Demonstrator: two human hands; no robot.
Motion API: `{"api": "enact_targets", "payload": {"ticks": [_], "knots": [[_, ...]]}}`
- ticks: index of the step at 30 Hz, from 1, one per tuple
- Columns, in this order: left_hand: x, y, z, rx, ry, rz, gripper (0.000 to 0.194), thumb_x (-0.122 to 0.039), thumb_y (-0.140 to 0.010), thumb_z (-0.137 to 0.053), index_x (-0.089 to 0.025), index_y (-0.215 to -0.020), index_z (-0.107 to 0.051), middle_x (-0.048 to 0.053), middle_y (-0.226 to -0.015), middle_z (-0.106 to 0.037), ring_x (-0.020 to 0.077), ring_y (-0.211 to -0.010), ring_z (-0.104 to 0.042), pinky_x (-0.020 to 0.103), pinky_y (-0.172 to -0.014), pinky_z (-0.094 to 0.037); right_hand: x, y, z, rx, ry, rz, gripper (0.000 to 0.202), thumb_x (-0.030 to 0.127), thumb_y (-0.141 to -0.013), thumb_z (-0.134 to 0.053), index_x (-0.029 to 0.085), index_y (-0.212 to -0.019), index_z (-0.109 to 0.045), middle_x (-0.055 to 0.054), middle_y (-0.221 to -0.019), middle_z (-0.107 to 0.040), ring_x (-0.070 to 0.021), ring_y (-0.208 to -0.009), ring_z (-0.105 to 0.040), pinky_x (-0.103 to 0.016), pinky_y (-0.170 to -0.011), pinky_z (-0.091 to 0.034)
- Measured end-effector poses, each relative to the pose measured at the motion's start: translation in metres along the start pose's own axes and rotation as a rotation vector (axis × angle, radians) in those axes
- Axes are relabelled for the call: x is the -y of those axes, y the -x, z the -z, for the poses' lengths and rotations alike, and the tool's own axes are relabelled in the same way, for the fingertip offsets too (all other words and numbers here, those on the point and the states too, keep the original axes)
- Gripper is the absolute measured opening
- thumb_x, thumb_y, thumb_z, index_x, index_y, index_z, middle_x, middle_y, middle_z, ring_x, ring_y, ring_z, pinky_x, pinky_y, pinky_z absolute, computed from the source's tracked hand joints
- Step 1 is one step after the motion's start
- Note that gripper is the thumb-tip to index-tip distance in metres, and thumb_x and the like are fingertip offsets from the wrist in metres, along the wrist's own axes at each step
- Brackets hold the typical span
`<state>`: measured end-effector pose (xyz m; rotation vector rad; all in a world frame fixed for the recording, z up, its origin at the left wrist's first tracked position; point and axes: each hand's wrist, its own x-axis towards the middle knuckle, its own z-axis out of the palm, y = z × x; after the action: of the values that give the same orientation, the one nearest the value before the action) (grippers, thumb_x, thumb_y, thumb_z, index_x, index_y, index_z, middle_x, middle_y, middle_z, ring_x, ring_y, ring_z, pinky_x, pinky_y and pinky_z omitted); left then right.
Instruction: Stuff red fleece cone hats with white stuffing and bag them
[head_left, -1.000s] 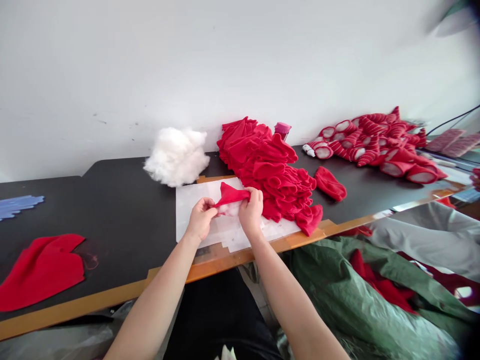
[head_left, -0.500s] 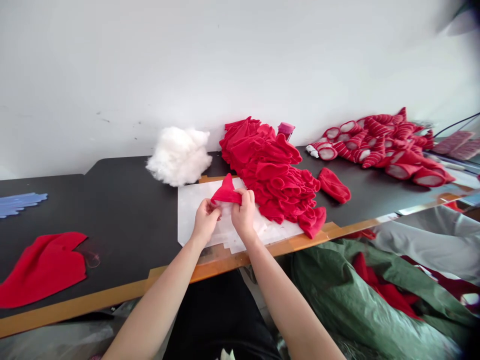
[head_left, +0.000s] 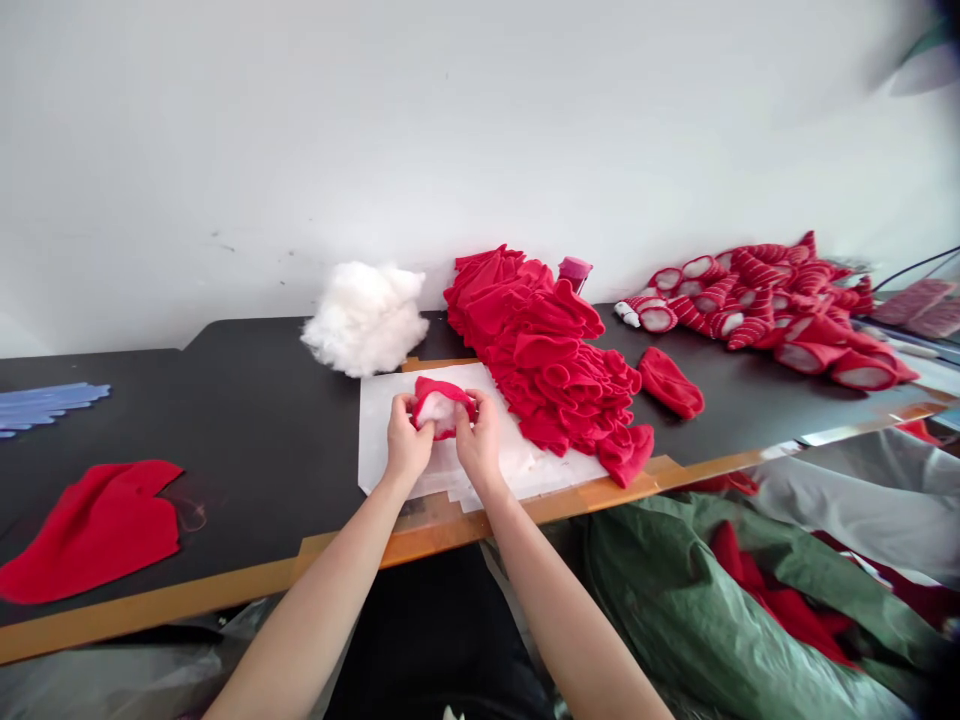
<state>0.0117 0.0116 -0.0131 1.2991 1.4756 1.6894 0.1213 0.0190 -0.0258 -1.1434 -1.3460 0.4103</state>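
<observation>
You hold a small red fabric pouch between both hands, over the white sheet on the black table, with its mouth turned toward you and white stuffing showing inside. Your left hand grips the pouch's left edge, its fingers closed on the cloth and the thumb at the lower rim; your right hand grips the right edge in the same way, thumb near the stuffing. Just behind and to the right of your hands, a heap of red fabric pieces runs across the sheet's right part and back toward the wall. Behind your left hand, near the wall, sits a loose mound of white fluff. A single red piece lies just right of the heap, and farther right is a pile of red striped pieces with white ends. Well to your left, a larger red cloth lies near the table's front edge, with blue strips beyond it.
</observation>
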Motion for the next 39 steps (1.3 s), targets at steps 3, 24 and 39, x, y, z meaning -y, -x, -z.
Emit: {"api": "enact_targets", "payload": {"ticks": [3, 24, 39], "knots": [[0.008, -0.004, 0.000, -0.016, 0.022, 0.026, 0.029, -0.007, -0.066, -0.060, -0.022, -0.085, -0.046, -0.002, -0.084, -0.053, 0.0156, -0.077, -0.053, 0.029, -0.074, -0.043, 0.005, 0.012, 0.006, 0.011, 0.096, 0.167, 0.033, 0.029, -0.094, -0.047, 0.020, -0.126, -0.051, -0.013, -0.113, -0.053, -0.0239, -0.104, -0.055, -0.043, -0.090, -0.051], [0.030, -0.002, -0.004, 0.273, -0.194, -0.314, 0.020, -0.005, -0.071, -0.056, -0.019, -0.082, -0.065, 0.002, -0.080, -0.051, 0.0181, -0.074, -0.053, 0.033, -0.072, -0.047, -0.007, -0.004, 0.011, 0.344, 0.126, 0.341, 0.026, 0.003, -0.077, -0.046, 0.017, -0.074, -0.068, -0.006, -0.079, -0.066, -0.0183, -0.075, -0.062, -0.030, -0.075, -0.052], [0.024, -0.005, 0.002, 0.309, -0.497, -0.327, 0.020, -0.002, -0.077, -0.047, -0.018, -0.069, -0.055, 0.005, -0.082, -0.053, 0.0185, -0.075, -0.055, 0.032, -0.071, -0.048, 0.017, -0.022, 0.032, 0.462, -0.265, -0.260, 0.011, 0.028, -0.067, -0.073, 0.018, -0.071, -0.070, -0.002, -0.068, -0.069, -0.0149, -0.060, -0.060, -0.027, -0.059, -0.049]]}}
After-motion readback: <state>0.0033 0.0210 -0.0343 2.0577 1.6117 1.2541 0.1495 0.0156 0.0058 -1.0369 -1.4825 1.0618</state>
